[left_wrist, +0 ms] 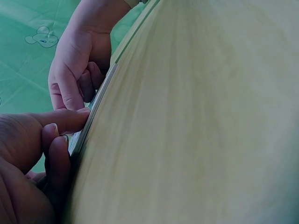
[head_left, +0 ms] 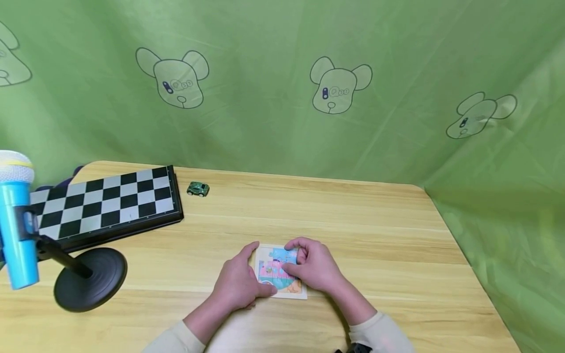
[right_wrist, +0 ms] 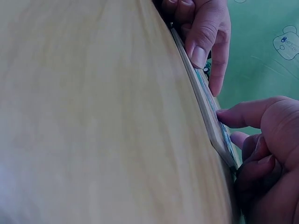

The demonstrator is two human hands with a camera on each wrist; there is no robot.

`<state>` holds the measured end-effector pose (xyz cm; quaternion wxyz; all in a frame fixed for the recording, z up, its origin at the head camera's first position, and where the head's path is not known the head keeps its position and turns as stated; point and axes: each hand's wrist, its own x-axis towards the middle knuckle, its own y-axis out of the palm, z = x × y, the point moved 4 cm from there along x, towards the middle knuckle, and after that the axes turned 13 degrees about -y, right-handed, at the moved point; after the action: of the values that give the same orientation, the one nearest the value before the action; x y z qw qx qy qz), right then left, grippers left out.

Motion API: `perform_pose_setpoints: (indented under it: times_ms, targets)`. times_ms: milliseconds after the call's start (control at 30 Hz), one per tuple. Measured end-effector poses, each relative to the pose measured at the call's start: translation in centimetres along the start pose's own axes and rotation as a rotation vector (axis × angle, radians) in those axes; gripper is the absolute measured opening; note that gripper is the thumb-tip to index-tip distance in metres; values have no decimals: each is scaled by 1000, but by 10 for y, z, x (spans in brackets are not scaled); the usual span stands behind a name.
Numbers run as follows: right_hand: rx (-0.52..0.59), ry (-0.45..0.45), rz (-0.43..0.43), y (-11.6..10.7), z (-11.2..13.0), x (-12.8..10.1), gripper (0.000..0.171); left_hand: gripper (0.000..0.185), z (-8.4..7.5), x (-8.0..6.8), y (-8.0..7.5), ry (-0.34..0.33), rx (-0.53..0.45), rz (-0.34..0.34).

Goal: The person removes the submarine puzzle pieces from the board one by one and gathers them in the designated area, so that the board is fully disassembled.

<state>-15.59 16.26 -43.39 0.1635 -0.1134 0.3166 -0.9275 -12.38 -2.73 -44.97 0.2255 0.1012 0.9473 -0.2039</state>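
Since both hands sit on the same small board, the relation that matters is which side each takes: the right hand's fingers [head_left: 295, 256] curl down onto the picture face of the puzzle board [head_left: 275, 277] from its right and far edge, thumb pressing the middle of the picture, while the left hand [head_left: 240, 284] lies along the left edge with its thumb on the near left corner and index finger reaching up the far left corner. Left wrist view shows the left hand's fingers [left_wrist: 60, 122] pinching the thin edge of the board; right wrist view shows the right hand [right_wrist: 266, 154] bent-fingered at the near end, fingertips touching the board's edge [right_wrist: 205, 100]. Board lies flat on the counter [head_left: 353, 230], near-centre, roughly square, so no clear long axis. Both hands about equally near; right covers more of the face. Chessboard [head_left: 106, 203], toy car [head_left: 197, 189] and blue microphone on stand [head_left: 17, 220] sit well apart, far left.
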Motion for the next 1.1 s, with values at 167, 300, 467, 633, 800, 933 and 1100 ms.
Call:
perform_pose_setpoints:
  times_ms: [167,300,467,633,800,933,1100]
  targets:
    - [11,14,-4,0,-1,0,32,113,0,0,0,4,2,1]
    - [22,8,-10,0,0,-1,34,113,1,1,0,3,4,3]
    - [17,0,-15,0,0,-1,34,113,1,1,0,0,8,2]
    - [5,9,-16,-2,1,-1,35,113,0,0,0,-3,9,2]
    - [0,2,-14,-3,2,-1,35,113,-1,0,0,-7,11,0]
    - [1,-20,-18,-3,2,-1,35,114,-1,0,0,-8,16,-1]
    - [15,-38,-29,-3,2,-1,35,114,-1,1,0,-4,18,0]
